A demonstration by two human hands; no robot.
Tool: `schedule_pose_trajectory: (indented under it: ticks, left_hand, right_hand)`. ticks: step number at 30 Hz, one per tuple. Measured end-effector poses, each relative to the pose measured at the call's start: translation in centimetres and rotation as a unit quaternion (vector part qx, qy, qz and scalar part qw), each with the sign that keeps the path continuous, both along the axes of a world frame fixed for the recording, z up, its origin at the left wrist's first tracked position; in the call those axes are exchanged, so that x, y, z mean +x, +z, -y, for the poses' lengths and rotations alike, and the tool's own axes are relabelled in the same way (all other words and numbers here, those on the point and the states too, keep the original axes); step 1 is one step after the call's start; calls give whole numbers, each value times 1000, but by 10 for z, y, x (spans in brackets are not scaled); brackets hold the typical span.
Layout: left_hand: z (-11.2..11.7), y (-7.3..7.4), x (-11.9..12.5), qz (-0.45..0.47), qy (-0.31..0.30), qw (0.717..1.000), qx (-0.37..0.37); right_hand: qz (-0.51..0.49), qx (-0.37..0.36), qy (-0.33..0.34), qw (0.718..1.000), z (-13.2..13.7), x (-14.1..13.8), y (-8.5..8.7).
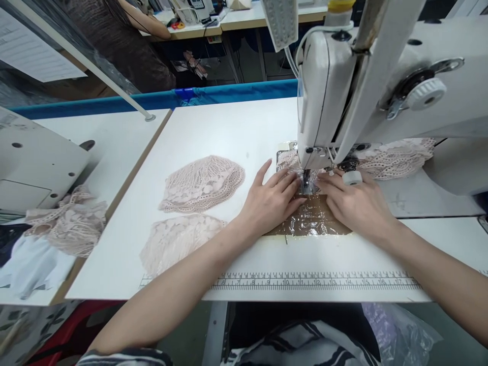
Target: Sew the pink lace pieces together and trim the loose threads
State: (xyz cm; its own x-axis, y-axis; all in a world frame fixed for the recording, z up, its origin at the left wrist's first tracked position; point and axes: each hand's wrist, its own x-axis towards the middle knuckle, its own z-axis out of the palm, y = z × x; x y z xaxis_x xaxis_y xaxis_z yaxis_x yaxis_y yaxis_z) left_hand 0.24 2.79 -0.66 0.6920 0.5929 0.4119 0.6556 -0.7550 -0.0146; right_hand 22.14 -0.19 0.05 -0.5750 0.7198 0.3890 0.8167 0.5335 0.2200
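Observation:
Under the presser foot (pixel 306 182) of a white sewing machine (pixel 324 96) lies a pale pink lace piece (pixel 286 160), much of it hidden by the machine head and my fingers. My left hand (pixel 270 201) rests flat to the left of the foot, its fingers spread over the lace. On the other side, my right hand (pixel 356 206) lies with fingers stretched toward the foot; the machine partly covers their tips. Shiny brown tape (pixel 314 216) covers the machine bed between my hands. More gathered lace (pixel 398 157) lies to the right, beneath the machine arm.
Two cut lace pieces (pixel 204 183) lie left of my hands on the white table (pixel 229 129). A printed ruler (pixel 305 280) runs along the front edge. At far left, bundled lace (pixel 78 223) sits by another machine (pixel 34 157). A person (pixel 118 46) is beyond the blue edge.

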Motion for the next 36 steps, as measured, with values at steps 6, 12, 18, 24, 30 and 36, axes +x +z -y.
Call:
schedule_pose_trajectory:
  ticks: [6,12,18,24,30,36]
  left_hand:
    - [-7,1,-3,-10,34,999,-31]
    - [16,8,0,-18,-4,1000,17]
    - [42,12,2,74,-306,949,8]
    - [20,17,-4,45,26,991,-127]
    - [19,26,-4,254,44,901,-348]
    - [15,27,-11,442,72,700,-557]
  right_hand:
    - [-27,1,-8,1000,0,3,5]
    - [-40,40,7,998,1,5,9]
    - [-101,7,61,993,8,3,5]
    - [-175,-67,42,981,11,-1,5]
    - [-205,-211,-47,955,10,-3,12]
    - [-249,-355,20,901,12,-5,17]
